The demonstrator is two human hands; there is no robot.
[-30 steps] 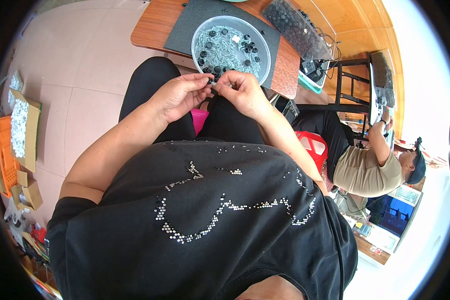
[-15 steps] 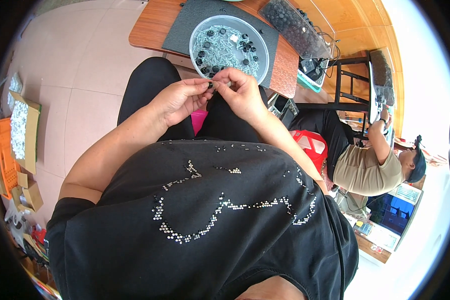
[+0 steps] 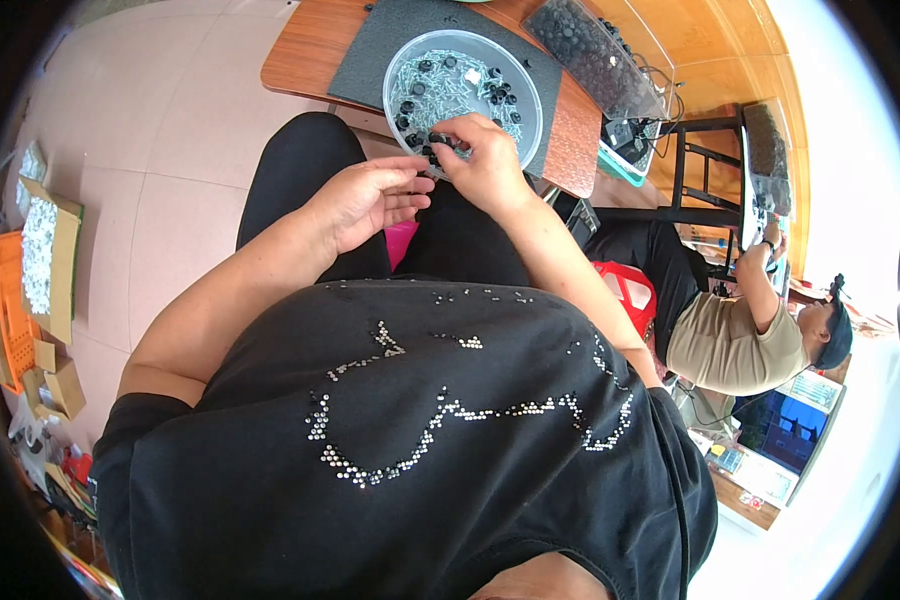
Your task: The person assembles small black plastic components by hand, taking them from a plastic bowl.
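A round translucent basin (image 3: 537,100) holds many silvery screws (image 3: 430,85) and several small round black plastic knobs (image 3: 418,89). At the basin's near rim, my right hand (image 3: 485,165) is curled with thumb and forefinger around a black knob (image 3: 439,138). Other dark parts lie just under those fingers, partly hidden. My left hand (image 3: 365,203) is beside it, palm turned inward and fingers stretched out. It holds nothing that I can see. Both hands are above my lap, close to the basin.
The basin rests on a dark mat (image 3: 355,70) on a brown wooden table (image 3: 295,50). Behind it at right stands a clear bin of black parts (image 3: 595,60). A co-worker (image 3: 735,340) sits at the right near a red stool (image 3: 625,290). Boxes and an orange crate (image 3: 15,320) stand left.
My hands have parted from a small black piece held between them. The right hand has moved up to the basin's near rim; the left hand's fingers have straightened.
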